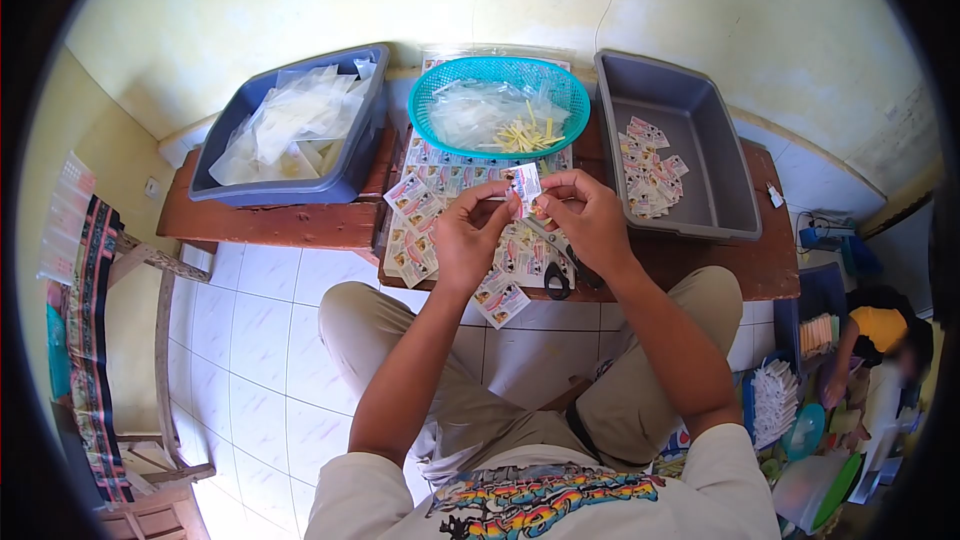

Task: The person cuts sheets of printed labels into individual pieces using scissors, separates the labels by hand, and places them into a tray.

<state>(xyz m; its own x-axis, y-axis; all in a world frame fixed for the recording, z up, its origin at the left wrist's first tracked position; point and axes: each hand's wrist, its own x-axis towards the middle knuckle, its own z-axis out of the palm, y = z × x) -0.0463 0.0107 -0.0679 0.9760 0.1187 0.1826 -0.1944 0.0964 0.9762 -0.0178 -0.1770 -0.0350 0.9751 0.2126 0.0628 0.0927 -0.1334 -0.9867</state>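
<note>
A small printed paper label [522,180] is pinched upright between both my hands, above the bench's front part. My left hand [470,235] grips its left side with thumb and forefinger. On its right side, the thumb and fingers of my right hand [592,223] are closed. Black-handled scissors [558,280] lie below my right hand, partly hidden by it. Around my hands are printed label sheets [490,152] and cut pieces [415,202]; one piece [500,298] hangs over the front edge.
Behind my hands stands a turquoise basket [420,110] with clear plastic bags and yellow strips. A grey bin [715,180] at right holds cut labels. Another bin [230,192] at left holds plastic sheets. A person [880,330] in yellow is at the far right, among tubs.
</note>
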